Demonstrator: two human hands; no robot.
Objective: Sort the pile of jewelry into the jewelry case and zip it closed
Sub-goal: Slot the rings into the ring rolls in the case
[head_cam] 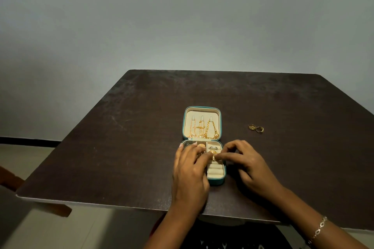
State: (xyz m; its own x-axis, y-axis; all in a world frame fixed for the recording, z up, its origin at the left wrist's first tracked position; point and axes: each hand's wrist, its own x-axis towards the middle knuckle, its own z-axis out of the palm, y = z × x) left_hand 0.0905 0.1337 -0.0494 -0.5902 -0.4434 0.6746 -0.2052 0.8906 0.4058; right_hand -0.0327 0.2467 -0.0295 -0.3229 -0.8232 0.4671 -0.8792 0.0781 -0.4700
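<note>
A small teal jewelry case (217, 181) lies open on the dark table, its cream lid flat behind the base. Gold chains (204, 129) hang from the lid's hooks. Gold domed pieces (201, 145) and a silver ring (213, 148) sit in the base's upper compartments. My left hand (190, 174) covers the left half of the base. My right hand (245, 162) reaches in from the right. Fingertips of both hands meet on a gold ring (213, 155) above the cream ring rolls (215, 170). Two gold rings (256, 128) lie loose on the table, right of the case.
The dark wooden table (121, 137) ends at a pale front edge close to my body. A grey wall stands behind it. A brown chair part (12, 180) shows at the lower left. A chain bracelet (317, 230) circles my right wrist.
</note>
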